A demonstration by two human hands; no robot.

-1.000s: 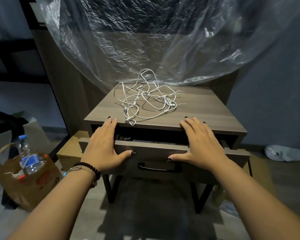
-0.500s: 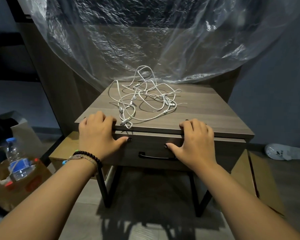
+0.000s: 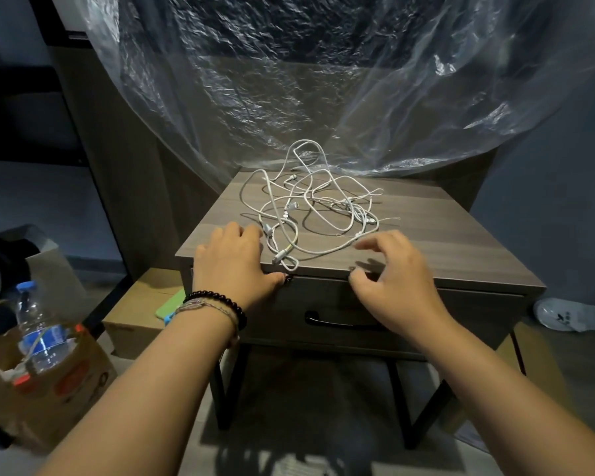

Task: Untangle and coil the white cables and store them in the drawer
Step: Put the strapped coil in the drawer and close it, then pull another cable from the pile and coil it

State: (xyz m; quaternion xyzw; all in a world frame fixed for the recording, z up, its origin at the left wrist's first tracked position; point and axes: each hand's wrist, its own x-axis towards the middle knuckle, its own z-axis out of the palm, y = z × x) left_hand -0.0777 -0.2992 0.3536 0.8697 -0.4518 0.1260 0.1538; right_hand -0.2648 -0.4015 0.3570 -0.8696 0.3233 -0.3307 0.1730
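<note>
A tangle of white cables (image 3: 315,207) lies on top of the grey wooden nightstand (image 3: 443,235). Its drawer (image 3: 468,314) with a black handle (image 3: 340,322) is pushed shut. My left hand (image 3: 232,262) rests on the front left edge of the top, fingers next to the cable ends, thumb on the drawer's upper edge. My right hand (image 3: 395,273) hovers over the front edge with fingers loosely curled, holding nothing, just short of the cables.
Clear plastic sheeting (image 3: 289,80) hangs behind the nightstand. A brown paper bag (image 3: 49,396) with a water bottle (image 3: 37,331) stands at the lower left. Cardboard boxes (image 3: 134,314) sit beside the stand on the floor. A white shoe (image 3: 571,314) lies at the right.
The drawer was pushed from open to shut. Both hands then rose from the drawer front to the top's front edge, the right one lifting off and reaching toward the cables.
</note>
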